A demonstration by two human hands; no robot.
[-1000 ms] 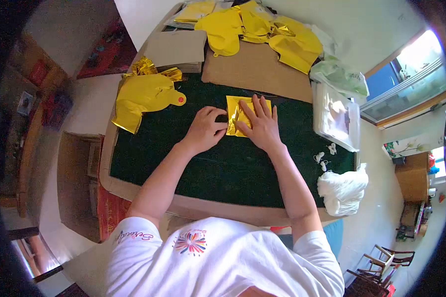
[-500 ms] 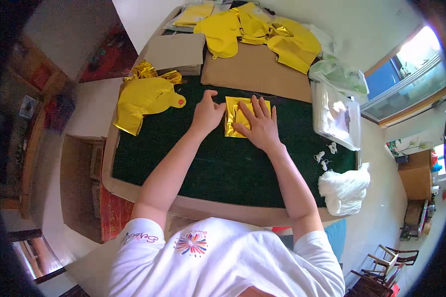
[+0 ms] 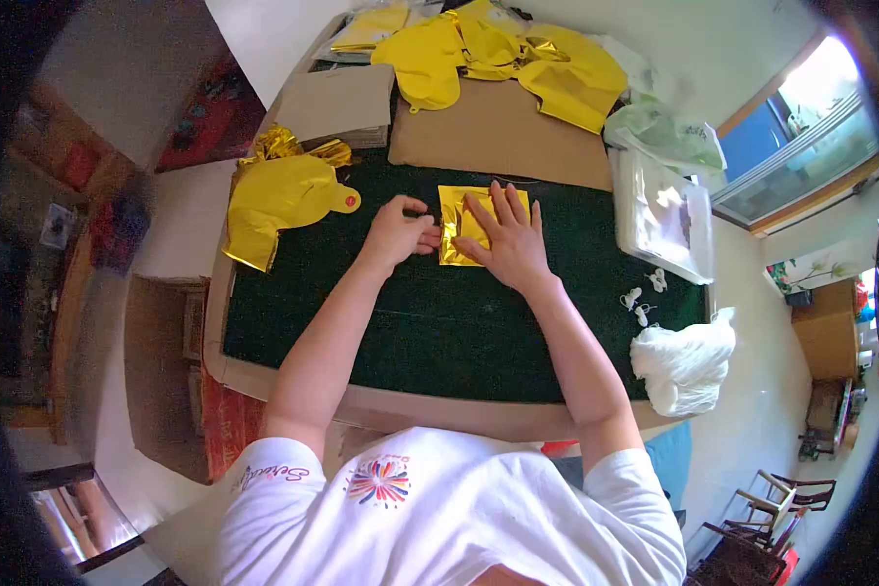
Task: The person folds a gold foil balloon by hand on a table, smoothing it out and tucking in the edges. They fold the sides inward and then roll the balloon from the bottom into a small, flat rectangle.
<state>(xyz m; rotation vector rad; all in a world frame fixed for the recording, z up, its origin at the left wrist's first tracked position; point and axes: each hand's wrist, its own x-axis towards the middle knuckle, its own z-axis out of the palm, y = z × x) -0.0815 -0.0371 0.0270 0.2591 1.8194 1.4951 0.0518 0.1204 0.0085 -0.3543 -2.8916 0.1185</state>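
A folded square of shiny gold foil (image 3: 450, 248), apparently a foil balloon, lies on the dark green table covering. My right hand (image 3: 514, 244) rests flat on it with the fingers spread, hiding much of its right side. At the foil's left edge is my left hand (image 3: 397, 234), its fingers bent and apart, the tips beside or just touching that edge. Nothing shows in its grasp. To the left lies an unfolded gold foil balloon (image 3: 281, 198) with a round red mark on its tab.
More gold foil balloons (image 3: 420, 61) lie across a cardboard sheet (image 3: 503, 132) at the back. Grey-brown card (image 3: 334, 103) is stacked at back left. On the right are clear plastic bags (image 3: 662, 215), small white string bundles (image 3: 642, 308) and a white string heap (image 3: 682, 366).
My left hand has come down slightly and its fingers now point toward the foil's left edge. My right hand stays flat on the foil. The whole view has shifted a little.
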